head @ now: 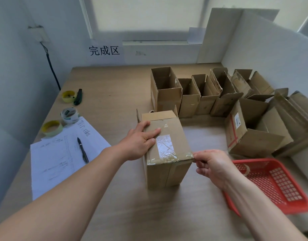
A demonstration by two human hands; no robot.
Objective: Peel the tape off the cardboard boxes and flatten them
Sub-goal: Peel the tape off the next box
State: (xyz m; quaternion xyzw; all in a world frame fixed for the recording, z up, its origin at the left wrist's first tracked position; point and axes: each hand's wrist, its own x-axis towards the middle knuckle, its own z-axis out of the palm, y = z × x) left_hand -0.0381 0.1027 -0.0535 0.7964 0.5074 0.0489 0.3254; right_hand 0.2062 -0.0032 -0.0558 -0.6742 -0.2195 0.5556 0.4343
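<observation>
The left hand (138, 140) lies flat, fingers straight, pressing on the top of the brown taped cardboard box (165, 150) in the middle of the wooden bench (115, 94). The right hand (213, 166) is at the box's near right top corner, fingertips pinched on the end of the clear glossy tape strip (165, 145) that runs over that edge.

Right of the box sits a red plastic mesh basket (278, 186); behind it stands a row of opened cardboard boxes (198, 94). Left of it lie white printed sheets (63, 152) with a black pen (82, 149), and rolls of tape (69, 115).

I'd worry the thin tape tears or slips if pulled sharply, or lifts the cardboard's skin; if the holding hand eases, the light box could tip toward the basket.
</observation>
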